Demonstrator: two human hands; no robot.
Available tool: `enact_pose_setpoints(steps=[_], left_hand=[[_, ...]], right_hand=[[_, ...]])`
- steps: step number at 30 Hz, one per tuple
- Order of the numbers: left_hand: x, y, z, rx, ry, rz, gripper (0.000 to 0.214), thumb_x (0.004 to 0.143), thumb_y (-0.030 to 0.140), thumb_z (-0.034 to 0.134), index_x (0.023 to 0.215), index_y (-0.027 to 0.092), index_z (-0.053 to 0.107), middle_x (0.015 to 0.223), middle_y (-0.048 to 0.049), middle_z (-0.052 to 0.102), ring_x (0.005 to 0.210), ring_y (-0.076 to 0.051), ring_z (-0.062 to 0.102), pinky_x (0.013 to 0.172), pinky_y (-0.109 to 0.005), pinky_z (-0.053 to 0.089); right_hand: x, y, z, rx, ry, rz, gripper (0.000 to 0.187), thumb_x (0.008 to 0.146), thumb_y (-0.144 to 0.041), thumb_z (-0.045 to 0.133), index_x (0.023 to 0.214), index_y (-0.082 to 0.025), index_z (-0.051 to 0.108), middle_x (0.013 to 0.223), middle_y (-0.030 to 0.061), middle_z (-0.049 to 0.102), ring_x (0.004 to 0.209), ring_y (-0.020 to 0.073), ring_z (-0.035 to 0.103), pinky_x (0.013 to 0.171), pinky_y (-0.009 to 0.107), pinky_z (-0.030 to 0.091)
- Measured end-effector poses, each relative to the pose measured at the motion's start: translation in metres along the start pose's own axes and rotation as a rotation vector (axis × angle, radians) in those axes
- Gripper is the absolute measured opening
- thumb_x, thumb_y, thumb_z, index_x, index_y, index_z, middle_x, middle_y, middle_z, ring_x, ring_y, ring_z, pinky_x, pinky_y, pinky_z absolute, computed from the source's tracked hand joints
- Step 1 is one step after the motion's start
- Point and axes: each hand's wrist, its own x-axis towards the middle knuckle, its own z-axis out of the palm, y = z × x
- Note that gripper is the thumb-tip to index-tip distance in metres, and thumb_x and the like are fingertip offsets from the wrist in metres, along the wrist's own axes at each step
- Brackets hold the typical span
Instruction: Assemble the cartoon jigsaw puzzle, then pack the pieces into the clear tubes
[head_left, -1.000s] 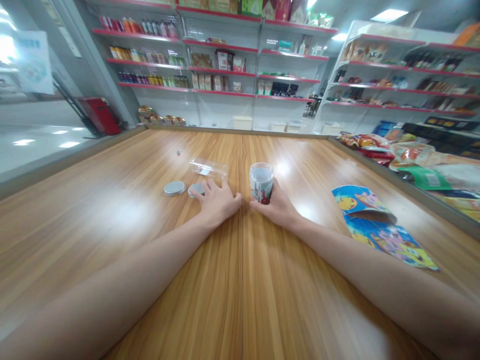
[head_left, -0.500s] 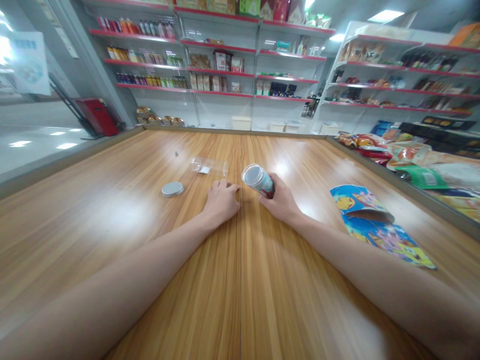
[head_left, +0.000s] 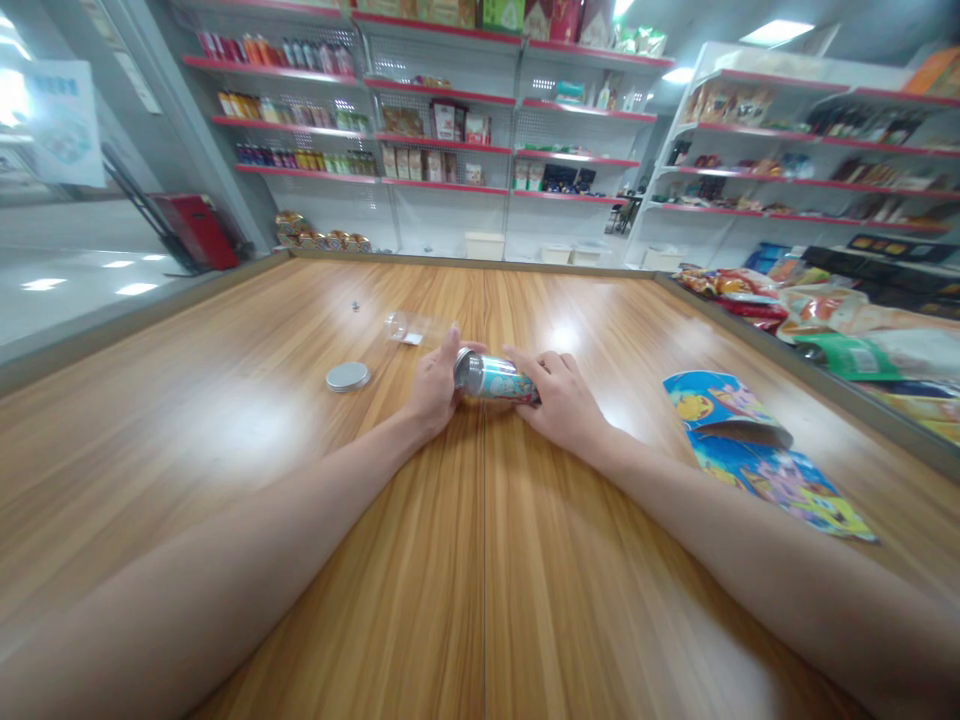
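A clear jar point(head_left: 501, 379) with a colourful, mostly light-blue label lies nearly level above the middle of the table, its silver-rimmed end towards the left. My right hand point(head_left: 564, 398) is closed around its right end. At the silver-rimmed end, my left hand point(head_left: 436, 385) is closed on the jar, thumb up in front and the other fingers partly hidden behind. Just beyond my left hand, a clear plastic container point(head_left: 405, 330) with a small white label rests on its side. A round silver lid point(head_left: 348, 377) lies flat to the left of that hand.
A blue cartoon-printed cardboard piece point(head_left: 757, 450) lies bent on the right of the wooden table point(head_left: 420, 600). A tiny object point(head_left: 355, 306) sits at the far left. Snack packs point(head_left: 855, 345) are heaped beyond the right edge, and stocked shelves point(head_left: 442, 185) stand behind.
The jar has tipped from upright-leaning to nearly level, its silver-rimmed end now pointing left. My left hand has risen from the tabletop and closed on that end.
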Motion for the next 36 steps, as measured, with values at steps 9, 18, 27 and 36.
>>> enact_pose_setpoints(steps=[9, 18, 27, 36], left_hand=[[-0.005, -0.003, 0.002, 0.037, -0.087, 0.021, 0.065, 0.087, 0.078, 0.045, 0.094, 0.016, 0.066, 0.081, -0.0051, 0.068, 0.069, -0.016, 0.064, 0.06, -0.026, 0.052], [-0.005, -0.01, -0.003, 0.034, -0.233, 0.038, 0.071, 0.091, 0.077, 0.039, 0.122, 0.017, 0.061, 0.101, -0.0083, 0.072, 0.085, -0.02, 0.069, 0.07, -0.029, 0.055], [-0.011, -0.005, 0.0, 0.091, -0.289, 0.126, 0.075, 0.096, 0.073, 0.031, 0.133, 0.014, 0.058, 0.125, -0.0146, 0.066, 0.104, -0.024, 0.065, 0.087, -0.034, 0.052], [-0.014, -0.006, 0.004, 0.112, -0.371, 0.289, 0.057, 0.095, 0.056, 0.051, 0.141, 0.022, 0.05, 0.133, -0.0102, 0.061, 0.117, -0.026, 0.06, 0.093, -0.036, 0.049]], right_hand=[[-0.006, -0.012, -0.005, -0.052, -0.035, 0.026, 0.07, 0.086, -0.031, 0.063, 0.153, -0.026, 0.041, 0.102, 0.0104, 0.055, 0.102, 0.0293, 0.053, 0.091, 0.041, 0.049], [-0.007, -0.014, -0.014, -0.054, 0.059, -0.049, 0.056, 0.089, -0.032, 0.061, 0.143, -0.022, 0.051, 0.107, 0.0112, 0.057, 0.103, 0.0288, 0.055, 0.087, 0.038, 0.049], [-0.014, -0.02, -0.01, 0.014, 0.076, -0.026, 0.058, 0.083, -0.032, 0.066, 0.139, -0.023, 0.054, 0.105, 0.0084, 0.062, 0.096, 0.0263, 0.06, 0.081, 0.036, 0.05], [-0.002, -0.02, 0.004, 0.6, 0.205, 0.253, 0.055, 0.086, -0.048, 0.069, 0.124, -0.018, 0.043, 0.11, 0.0104, 0.067, 0.094, 0.0244, 0.067, 0.08, 0.038, 0.054]])
